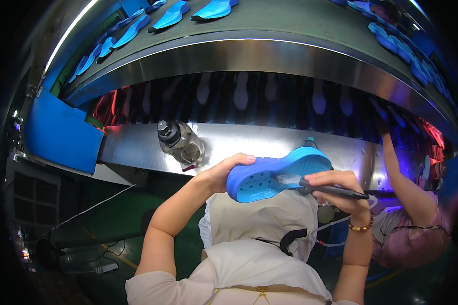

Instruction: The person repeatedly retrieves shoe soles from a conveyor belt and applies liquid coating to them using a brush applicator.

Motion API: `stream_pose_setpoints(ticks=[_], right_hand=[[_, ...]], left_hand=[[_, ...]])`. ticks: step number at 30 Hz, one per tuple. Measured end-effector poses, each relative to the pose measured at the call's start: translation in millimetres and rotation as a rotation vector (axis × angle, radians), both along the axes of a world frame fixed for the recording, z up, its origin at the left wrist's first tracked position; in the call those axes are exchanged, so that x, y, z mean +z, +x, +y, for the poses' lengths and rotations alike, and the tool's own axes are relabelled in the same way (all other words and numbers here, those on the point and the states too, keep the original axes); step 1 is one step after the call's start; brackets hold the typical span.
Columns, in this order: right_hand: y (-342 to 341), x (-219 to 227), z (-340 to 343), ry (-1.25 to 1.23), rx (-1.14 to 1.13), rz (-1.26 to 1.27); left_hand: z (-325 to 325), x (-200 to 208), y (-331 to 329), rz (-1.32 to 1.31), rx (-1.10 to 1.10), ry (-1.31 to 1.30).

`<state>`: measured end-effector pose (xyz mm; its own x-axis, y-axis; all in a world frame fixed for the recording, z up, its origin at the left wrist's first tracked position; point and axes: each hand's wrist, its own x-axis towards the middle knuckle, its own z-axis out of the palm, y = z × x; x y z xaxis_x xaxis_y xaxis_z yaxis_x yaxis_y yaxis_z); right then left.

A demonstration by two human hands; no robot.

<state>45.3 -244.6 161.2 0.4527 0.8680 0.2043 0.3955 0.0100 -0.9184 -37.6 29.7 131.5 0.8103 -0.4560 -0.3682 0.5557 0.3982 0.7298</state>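
A blue shoe sole [249, 178], hollow on the side facing me and dotted with small holes at its left end, is held above my lap. My left hand [228, 172] is closed around that left end, thumb on the upper edge. In my right hand [345, 180] is a brush with a dark handle [348, 192], gripped between thumb and fingers. Its pale bristles [288, 179] touch the inside of the sole near the middle, where the surface looks wet. A thin pale tube [373, 201] shows at the handle's rear end.
A clear bottle with a black lid [183, 145] stands on the shiny metal ledge [132, 145] ahead. Above it runs a dark belt [280, 23] carrying blue soles [170, 15]; more soles [241, 91] lie in the dim level below. At right, another person's arm [404, 178] reaches inward.
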Motion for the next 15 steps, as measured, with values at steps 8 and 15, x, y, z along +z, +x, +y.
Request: stream_pose_setpoints(ticks=[8,15], right_hand=[[-27,10,-3,0.201,-0.062,-0.038],[-7,-27,38,0.055,-0.424,0.149]], left_hand=[[16,-30,0,-0.192,0.248,-0.229],[-46,-54,21,-0.139,0.423,-0.677]])
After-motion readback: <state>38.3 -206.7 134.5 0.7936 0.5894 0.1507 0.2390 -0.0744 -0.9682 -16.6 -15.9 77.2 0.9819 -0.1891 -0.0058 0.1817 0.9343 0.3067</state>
